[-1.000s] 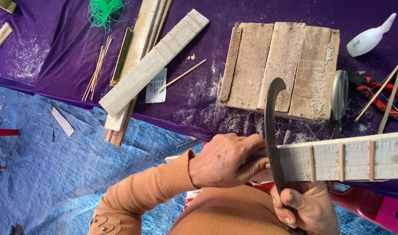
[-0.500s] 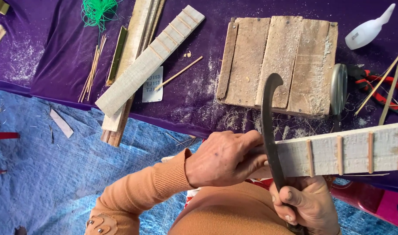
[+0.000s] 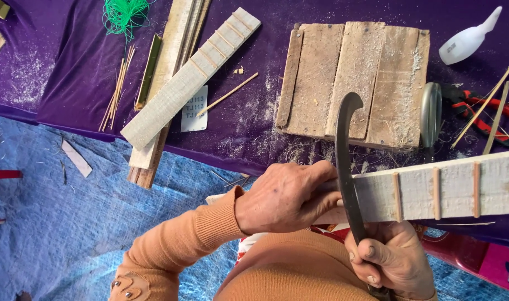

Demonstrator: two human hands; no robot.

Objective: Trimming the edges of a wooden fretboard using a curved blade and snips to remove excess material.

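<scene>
My left hand (image 3: 288, 195) clamps down on the near end of a pale wooden neck board (image 3: 449, 189) that carries several thin cross strips and runs off to the right. My right hand (image 3: 394, 259) grips the handle of a dark curved blade (image 3: 346, 161). The blade stands across the board just right of my left fingers, its hooked tip pointing away from me. An orange sleeve (image 3: 176, 251) covers my left arm.
A rough plank block (image 3: 355, 78) lies on the purple cloth (image 3: 54, 72) beyond the blade. A second fretted board (image 3: 193, 75) rests on wood slats at the left, near thin sticks (image 3: 118, 86) and green string (image 3: 123, 14). Red pliers (image 3: 483, 103) and a white bottle (image 3: 466, 39) sit far right.
The curved blade has shifted slightly along the board's edge while both hands keep their grip. The view has drifted a little.
</scene>
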